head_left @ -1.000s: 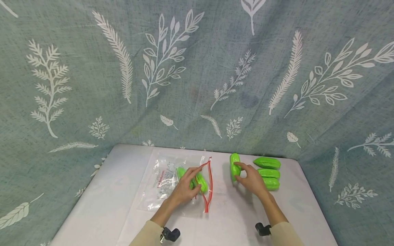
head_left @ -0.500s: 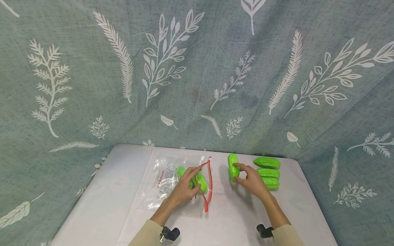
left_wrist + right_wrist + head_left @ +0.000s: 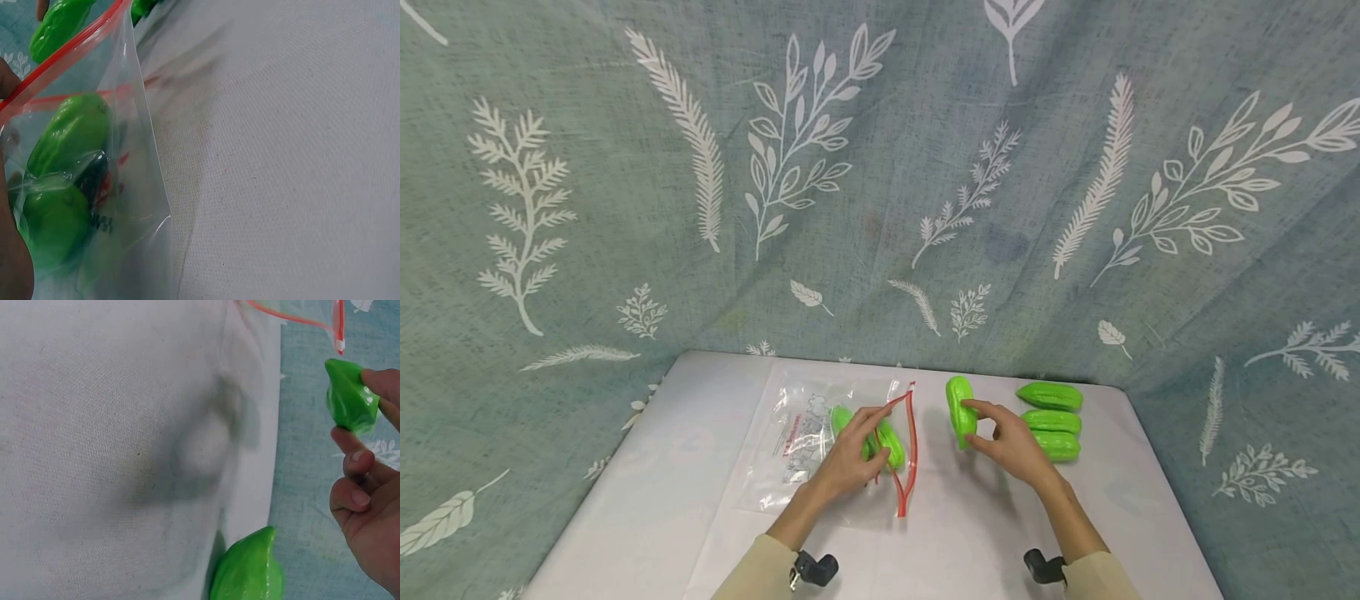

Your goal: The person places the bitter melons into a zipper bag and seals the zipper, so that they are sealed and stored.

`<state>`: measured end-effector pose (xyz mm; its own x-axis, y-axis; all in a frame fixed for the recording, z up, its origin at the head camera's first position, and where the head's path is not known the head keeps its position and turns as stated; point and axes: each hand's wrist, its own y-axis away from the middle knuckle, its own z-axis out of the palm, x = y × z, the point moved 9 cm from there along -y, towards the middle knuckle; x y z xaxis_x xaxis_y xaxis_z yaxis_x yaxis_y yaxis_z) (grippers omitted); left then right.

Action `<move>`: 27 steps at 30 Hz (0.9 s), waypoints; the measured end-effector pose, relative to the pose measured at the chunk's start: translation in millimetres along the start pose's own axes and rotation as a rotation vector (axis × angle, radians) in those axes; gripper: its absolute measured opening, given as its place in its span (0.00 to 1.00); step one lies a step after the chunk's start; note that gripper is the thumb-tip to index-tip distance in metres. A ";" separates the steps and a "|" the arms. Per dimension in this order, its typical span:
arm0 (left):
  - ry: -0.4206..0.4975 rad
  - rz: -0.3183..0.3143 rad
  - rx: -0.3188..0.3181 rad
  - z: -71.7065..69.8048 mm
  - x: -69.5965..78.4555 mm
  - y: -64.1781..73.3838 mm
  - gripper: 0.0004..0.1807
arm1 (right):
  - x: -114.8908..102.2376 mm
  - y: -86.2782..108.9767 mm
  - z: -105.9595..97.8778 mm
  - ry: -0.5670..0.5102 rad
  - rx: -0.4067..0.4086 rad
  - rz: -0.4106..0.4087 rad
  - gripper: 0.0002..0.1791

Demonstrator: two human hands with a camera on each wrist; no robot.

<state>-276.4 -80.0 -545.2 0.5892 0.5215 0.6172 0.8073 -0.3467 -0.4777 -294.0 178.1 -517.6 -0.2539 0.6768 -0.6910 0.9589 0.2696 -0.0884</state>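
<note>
My right hand (image 3: 1015, 442) pinches a green, ridged toy cucumber (image 3: 959, 408) between thumb and fingers, raised over the table. In the right wrist view this cucumber's pointed end (image 3: 350, 397) shows between the fingertips. A clear zip bag (image 3: 775, 479) with a red seal lies to the left, its mouth spread apart on the right side. My left hand (image 3: 846, 458) holds the bag at its mouth, thumb and fingers apart. Two green cucumbers are inside, one nearer the mouth (image 3: 891, 446); the left hand partly hides them. The left wrist view shows them through the plastic (image 3: 69, 137).
Three more green cucumbers lie stacked in a column at the right: the far one (image 3: 1050, 396), the middle one (image 3: 1054, 422) and the near one (image 3: 1056, 447). A white cloth covers the table (image 3: 625, 517). Behind hangs a grey-green leaf-patterned curtain (image 3: 865, 292).
The right hand has carried its cucumber a little left, toward the bag's mouth, and tilted it slightly. The left hand and bag have stayed in place.
</note>
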 end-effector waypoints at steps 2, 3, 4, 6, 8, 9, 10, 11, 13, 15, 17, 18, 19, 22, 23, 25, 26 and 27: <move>-0.005 -0.003 -0.007 0.6 -0.3 0.0 0.42 | -0.3 0.6 0.4 -0.013 -0.008 0.008 0.32; -0.004 -0.004 -0.012 0.7 -0.1 -0.2 0.42 | -0.8 1.0 0.7 -0.018 -0.013 0.012 0.32; -0.007 -0.003 -0.014 0.8 0.1 -0.1 0.42 | -1.4 1.3 1.0 -0.025 -0.018 0.013 0.32; -0.009 0.000 -0.019 0.8 0.6 -0.1 0.41 | -2.7 1.8 1.6 -0.041 -0.028 0.015 0.32; -0.008 0.003 -0.020 0.7 1.1 -0.2 0.40 | -3.7 2.6 2.6 -0.054 -0.035 0.018 0.32; -0.009 0.002 -0.020 0.5 1.3 -0.2 0.40 | -4.2 2.9 3.5 -0.063 -0.038 0.018 0.32; -0.010 0.002 -0.019 0.4 1.2 -0.2 0.40 | -4.5 3.4 4.5 -0.071 -0.042 0.019 0.32; -0.007 0.000 -0.020 0.3 1.0 -0.2 0.40 | -4.7 3.9 5.8 -0.077 -0.045 0.020 0.32; -0.011 -0.005 -0.020 0.2 0.7 0.0 0.41 | -5.3 4.9 8.9 -0.082 -0.053 0.017 0.32; -0.023 -0.010 -0.020 0.2 0.5 0.3 0.41 | -6.5 5.8 12.4 -0.082 -0.061 0.007 0.32; -0.029 -0.010 -0.021 0.5 0.6 0.5 0.42 | -7.9 6.7 15.4 -0.074 -0.066 -0.006 0.31; -0.034 -0.008 -0.022 0.8 0.6 0.4 0.43 | -8.5 7.1 16.8 -0.071 -0.069 -0.011 0.32; -0.035 -0.004 -0.023 1.1 0.7 0.5 0.43 | -8.9 7.5 18.2 -0.070 -0.072 -0.016 0.32; -0.044 0.009 -0.018 1.4 1.0 0.5 0.43 | -9.8 8.5 21.2 -0.074 -0.083 -0.023 0.32; -0.050 0.011 -0.018 1.5 0.9 0.6 0.43 | -9.9 8.8 22.3 -0.079 -0.089 -0.023 0.32; -0.056 0.011 -0.014 1.1 0.5 1.2 0.42 | -10.7 9.6 24.4 -0.092 -0.102 -0.025 0.32; -0.060 0.008 -0.015 1.1 0.0 1.5 0.42 | -11.3 9.9 25.5 -0.097 -0.108 -0.027 0.32; -0.063 0.006 -0.016 1.3 -0.4 1.7 0.42 | -12.2 10.2 26.6 -0.105 -0.115 -0.030 0.32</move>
<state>-275.3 -79.8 -547.0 0.5912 0.5671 0.5735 0.8044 -0.3624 -0.4708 -277.8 154.4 -529.2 -0.2621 0.5932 -0.7612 0.9287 0.3696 -0.0317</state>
